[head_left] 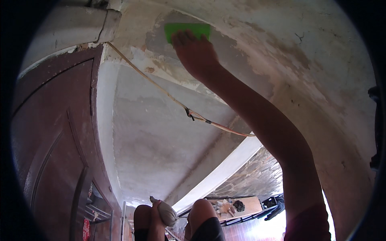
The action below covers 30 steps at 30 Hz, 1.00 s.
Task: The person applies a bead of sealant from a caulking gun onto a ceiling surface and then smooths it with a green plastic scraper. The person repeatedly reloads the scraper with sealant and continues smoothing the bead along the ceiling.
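Green float (187, 28) is held flat against the grey patch (231, 54) high on the rough, peeling plaster, near the upper edge of the view. Its lower edge is covered by the bent fingers of the right hand (197, 55), which is closed on it at the end of a raised, outstretched arm; the exact place of the thumb cannot be told. Of the 2 hands, the left hand (156, 212) is kept low beside the bare knees (203, 211), wrapped around a rounded grey bag (167, 213). Between the 2, a slack cord (169, 96) is strung from the top corner of a brown door (50, 120) and is passed behind the right arm. Below, small loose objects are scattered on a light wooden board (252, 204).
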{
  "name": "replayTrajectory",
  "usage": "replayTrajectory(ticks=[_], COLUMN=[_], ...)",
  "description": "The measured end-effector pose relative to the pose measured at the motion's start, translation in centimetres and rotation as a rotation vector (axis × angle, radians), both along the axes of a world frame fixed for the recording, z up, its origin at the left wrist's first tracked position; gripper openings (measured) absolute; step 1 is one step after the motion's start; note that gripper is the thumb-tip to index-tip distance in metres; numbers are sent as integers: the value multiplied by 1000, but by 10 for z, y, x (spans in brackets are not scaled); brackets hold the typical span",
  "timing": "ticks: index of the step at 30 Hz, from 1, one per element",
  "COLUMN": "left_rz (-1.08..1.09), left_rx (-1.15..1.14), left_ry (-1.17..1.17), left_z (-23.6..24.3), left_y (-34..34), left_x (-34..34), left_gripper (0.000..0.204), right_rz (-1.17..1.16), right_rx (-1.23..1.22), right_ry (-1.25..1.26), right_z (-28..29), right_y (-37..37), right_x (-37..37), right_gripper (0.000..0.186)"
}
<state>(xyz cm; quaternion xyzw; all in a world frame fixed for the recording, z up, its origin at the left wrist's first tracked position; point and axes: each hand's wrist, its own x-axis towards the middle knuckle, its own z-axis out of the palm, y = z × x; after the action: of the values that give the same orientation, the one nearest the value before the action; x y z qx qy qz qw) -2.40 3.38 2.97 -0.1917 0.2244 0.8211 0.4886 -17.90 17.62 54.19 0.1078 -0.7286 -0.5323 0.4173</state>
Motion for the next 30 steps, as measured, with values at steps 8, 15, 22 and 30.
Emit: replayTrajectory(ticks=[8,15,22,30], left_rz=[63,21,36,-11], left_rx=[-2,-17,8,-10], left_ry=[18,30,30,34], left_z=[1,1,-16,-4], left_y=[-8,-5,6,6], left_x=[-2,-1,3,4], left_gripper=[26,29,31,30], right_rz=[-91,-237,98,113], right_rx=[30,-58,-350,-25], right_ry=[-12,-159,-103,-25], right_z=[-44,-74,-48,-13], right_y=[76,86,30,3], right_x=[22,84,120,-9], right_gripper=[49,52,42,40])
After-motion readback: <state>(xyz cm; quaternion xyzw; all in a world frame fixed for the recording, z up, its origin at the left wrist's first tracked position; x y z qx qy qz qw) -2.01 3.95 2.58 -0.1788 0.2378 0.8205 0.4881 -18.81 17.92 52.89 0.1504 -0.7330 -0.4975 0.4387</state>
